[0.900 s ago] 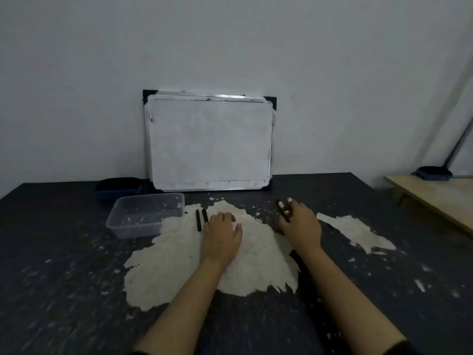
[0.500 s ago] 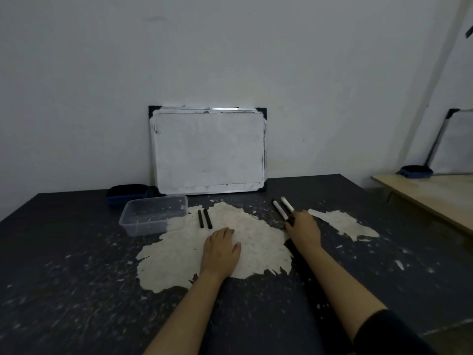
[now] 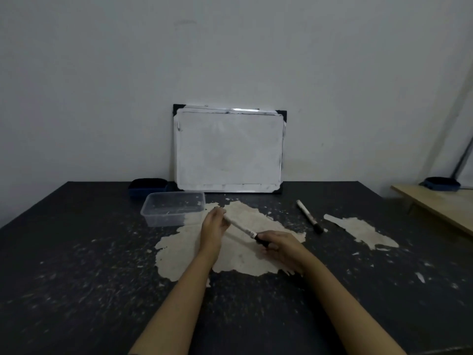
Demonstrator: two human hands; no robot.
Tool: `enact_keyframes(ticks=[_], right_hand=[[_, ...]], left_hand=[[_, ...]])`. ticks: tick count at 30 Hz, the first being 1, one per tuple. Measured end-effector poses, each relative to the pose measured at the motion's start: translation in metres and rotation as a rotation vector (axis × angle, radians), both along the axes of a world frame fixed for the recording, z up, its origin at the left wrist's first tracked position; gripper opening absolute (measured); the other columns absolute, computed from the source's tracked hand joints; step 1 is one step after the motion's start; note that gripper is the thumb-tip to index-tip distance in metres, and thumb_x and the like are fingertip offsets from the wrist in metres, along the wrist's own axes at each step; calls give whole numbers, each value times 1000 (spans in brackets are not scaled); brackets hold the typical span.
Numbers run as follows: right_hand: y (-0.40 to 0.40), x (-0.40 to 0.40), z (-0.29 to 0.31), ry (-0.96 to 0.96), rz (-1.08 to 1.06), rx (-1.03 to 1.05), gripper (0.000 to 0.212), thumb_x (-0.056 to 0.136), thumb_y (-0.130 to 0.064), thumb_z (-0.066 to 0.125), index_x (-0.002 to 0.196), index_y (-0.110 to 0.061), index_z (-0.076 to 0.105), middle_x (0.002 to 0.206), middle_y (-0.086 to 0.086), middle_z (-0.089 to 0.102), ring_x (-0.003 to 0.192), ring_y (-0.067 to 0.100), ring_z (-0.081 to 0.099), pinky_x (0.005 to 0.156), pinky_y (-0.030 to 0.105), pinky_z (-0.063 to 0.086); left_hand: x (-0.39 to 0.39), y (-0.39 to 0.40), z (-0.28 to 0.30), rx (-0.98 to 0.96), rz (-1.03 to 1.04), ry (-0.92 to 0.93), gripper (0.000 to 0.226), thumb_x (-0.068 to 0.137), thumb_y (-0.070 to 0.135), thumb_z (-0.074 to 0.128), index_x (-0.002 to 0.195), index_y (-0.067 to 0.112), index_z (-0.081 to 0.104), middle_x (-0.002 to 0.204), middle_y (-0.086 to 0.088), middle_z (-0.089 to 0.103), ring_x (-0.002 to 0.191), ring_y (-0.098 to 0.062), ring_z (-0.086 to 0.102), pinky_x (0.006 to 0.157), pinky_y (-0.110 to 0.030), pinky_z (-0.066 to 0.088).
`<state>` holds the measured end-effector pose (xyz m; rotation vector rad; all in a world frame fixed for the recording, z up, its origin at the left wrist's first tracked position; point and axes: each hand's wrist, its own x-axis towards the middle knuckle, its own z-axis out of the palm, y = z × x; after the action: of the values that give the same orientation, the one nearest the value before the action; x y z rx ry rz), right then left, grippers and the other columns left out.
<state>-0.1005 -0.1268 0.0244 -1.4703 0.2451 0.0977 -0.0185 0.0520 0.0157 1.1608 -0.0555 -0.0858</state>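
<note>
A white marker [image 3: 240,227] with a black cap is held above the middle of the dark table [image 3: 76,278]. My left hand [image 3: 213,228] pinches its white far end. My right hand [image 3: 281,245] grips its black capped end. A second white marker [image 3: 308,216] lies on the table to the right, apart from both hands. A whiteboard [image 3: 229,149] leans upright against the back wall. The two black pens seen earlier on the pale patch are hidden behind my left hand or out of sight.
A clear plastic container [image 3: 174,211] stands left of my hands. Behind it sits a dark blue tray [image 3: 147,187]. Pale worn patches [image 3: 363,231] mark the tabletop. A wooden bench [image 3: 440,208] with a dark object [image 3: 441,187] stands at the right.
My right hand lifted one of the two markers from the right and brought it to the middle. My left hand rose off the pale patch and took its other end.
</note>
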Motion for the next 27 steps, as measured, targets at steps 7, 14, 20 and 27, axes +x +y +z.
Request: enact_keyframes(ticks=[7, 14, 20, 27], right_hand=[[38, 12, 5, -49, 214, -131, 35, 98, -36, 56, 117, -11, 72, 77, 1, 61, 50, 10, 43, 46, 21, 36], [51, 19, 0, -59, 268, -109, 33, 103, -38, 46, 114, -15, 67, 66, -7, 40, 44, 6, 25, 40, 18, 21], [60, 20, -10, -377, 28, -704, 28, 103, -35, 48, 103, -20, 72, 73, -3, 60, 58, 6, 51, 58, 23, 38], [57, 22, -21, -539, -154, -1170, 28, 99, -36, 54, 122, -24, 65, 96, -2, 65, 74, 8, 51, 56, 13, 31]], left_hand=[[-3, 20, 10, -62, -158, -72, 28, 99, 13, 49, 117, -1, 64, 107, -11, 71, 98, -20, 69, 80, -26, 59], [5, 28, 13, -192, -251, 112, 17, 95, 14, 55, 102, 3, 66, 106, -12, 70, 100, -20, 64, 91, -33, 49], [11, 17, 14, -132, -59, 109, 25, 97, 6, 52, 112, -12, 60, 96, -17, 70, 92, -22, 67, 80, -30, 55], [7, 14, 13, -51, 155, 161, 21, 92, 9, 62, 101, -8, 69, 84, -11, 69, 76, -16, 64, 71, -20, 56]])
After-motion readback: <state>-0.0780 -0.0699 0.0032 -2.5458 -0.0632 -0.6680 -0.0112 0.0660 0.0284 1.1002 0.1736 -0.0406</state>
